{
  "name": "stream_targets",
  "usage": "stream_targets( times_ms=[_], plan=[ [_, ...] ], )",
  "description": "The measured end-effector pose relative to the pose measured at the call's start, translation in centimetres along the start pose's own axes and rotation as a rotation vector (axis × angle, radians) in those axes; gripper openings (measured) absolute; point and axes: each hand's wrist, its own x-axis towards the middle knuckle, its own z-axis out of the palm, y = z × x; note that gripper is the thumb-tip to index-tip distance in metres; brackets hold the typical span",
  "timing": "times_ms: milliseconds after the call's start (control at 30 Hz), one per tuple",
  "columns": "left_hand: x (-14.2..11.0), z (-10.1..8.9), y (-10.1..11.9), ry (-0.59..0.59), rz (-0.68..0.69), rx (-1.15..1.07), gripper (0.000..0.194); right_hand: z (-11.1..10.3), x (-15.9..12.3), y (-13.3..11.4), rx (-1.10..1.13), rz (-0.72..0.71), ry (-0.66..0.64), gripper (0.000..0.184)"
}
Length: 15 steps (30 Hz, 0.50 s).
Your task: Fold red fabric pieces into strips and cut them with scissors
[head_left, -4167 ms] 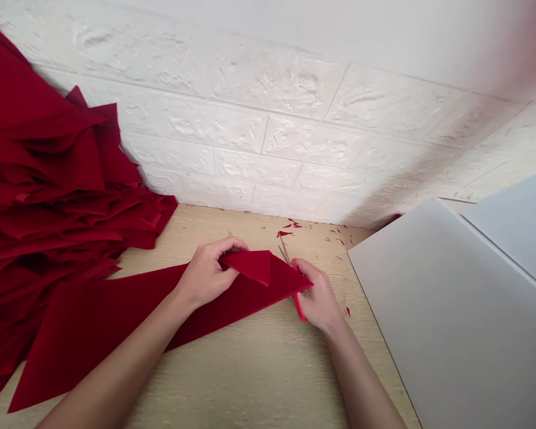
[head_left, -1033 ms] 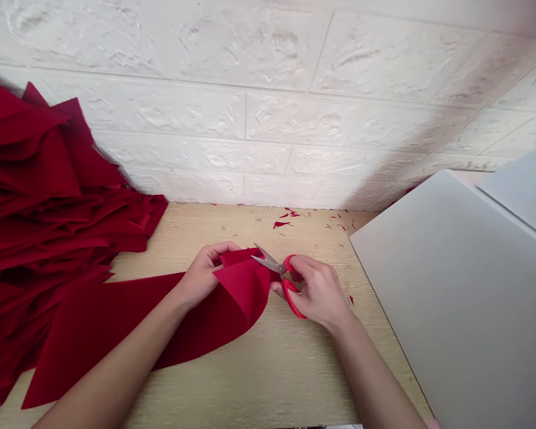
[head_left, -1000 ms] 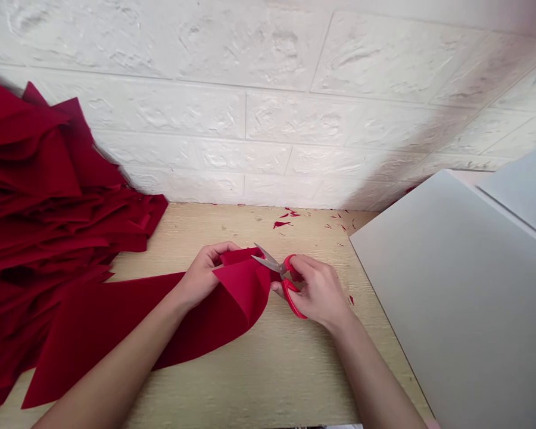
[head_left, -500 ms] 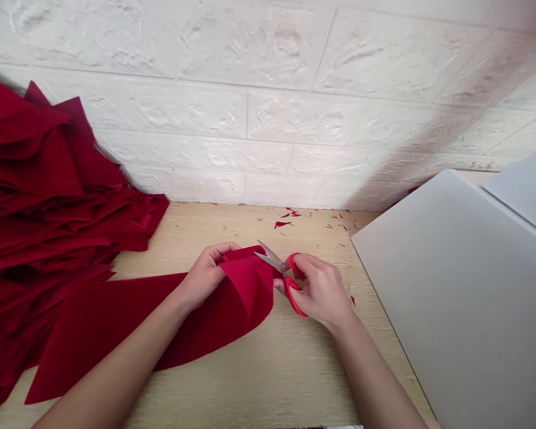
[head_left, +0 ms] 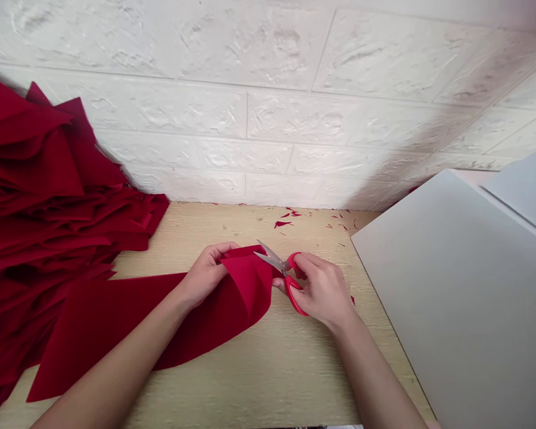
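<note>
A long piece of dark red fabric [head_left: 218,325] lies across the table, its right end folded back and lifted. My left hand [head_left: 209,271] grips the folded part, with some fingers hidden behind the cloth. In my right hand [head_left: 321,289] is a pair of scissors [head_left: 293,286] with red handles, my fingers through the loops. The blades are parted and point left at the upper edge of the fold. Whether the cloth lies between the blades I cannot tell for sure.
A tall heap of red fabric pieces [head_left: 40,196] fills the left side. Small red scraps [head_left: 283,224] are scattered near the white brick-patterned wall [head_left: 268,113]. A large pale grey box-like object [head_left: 464,280] stands on the right of the wooden table [head_left: 259,387].
Almost nothing differs. The cloth's folded end has shifted very slightly, and both hands and the parted scissors stay in nearly the same place.
</note>
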Motion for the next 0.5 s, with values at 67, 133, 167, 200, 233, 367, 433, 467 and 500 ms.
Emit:
stream_targets(
  times_ms=[67, 133, 167, 200, 233, 367, 433, 467, 500],
  plan=[
    [0.09, -0.08, -0.1, 0.01, 0.005, 0.024, 0.027, 0.05, -0.02, 0.03, -0.01, -0.003, -0.004, 0.031],
    [0.23, -0.18, -0.28, 0.02, 0.003, 0.036, 0.029, 0.09, -0.04, 0.04, -0.018, -0.01, -0.003, 0.031],
    [0.31, -0.22, -0.39, 0.023, 0.004, 0.035, 0.03, 0.1, -0.04, 0.03, -0.018, -0.012, 0.001, 0.032],
    [0.38, -0.26, -0.48, 0.026, 0.007, 0.031, 0.031, 0.09, -0.04, 0.02, -0.016, -0.01, 0.005, 0.032],
    [0.44, -0.28, -0.56, 0.028, 0.009, 0.033, 0.032, 0.07, -0.04, -0.01, -0.013, -0.008, 0.009, 0.031],
    [0.4, -0.26, -0.59, 0.014, 0.006, 0.028, 0.03, 0.06, -0.06, -0.01, 0.0, 0.004, 0.017, 0.03],
    [0.26, -0.25, -0.49, -0.01, -0.001, -0.005, 0.026, 0.14, -0.1, 0.07, 0.004, 0.002, 0.031, 0.028],
    [0.19, -0.24, -0.44, -0.02, -0.001, -0.021, 0.024, 0.18, -0.12, 0.12, 0.004, -0.001, 0.038, 0.026],
    [0.13, -0.24, -0.39, -0.028, -0.001, -0.032, 0.024, 0.22, -0.15, 0.17, 0.003, -0.005, 0.044, 0.025]
  ],
)
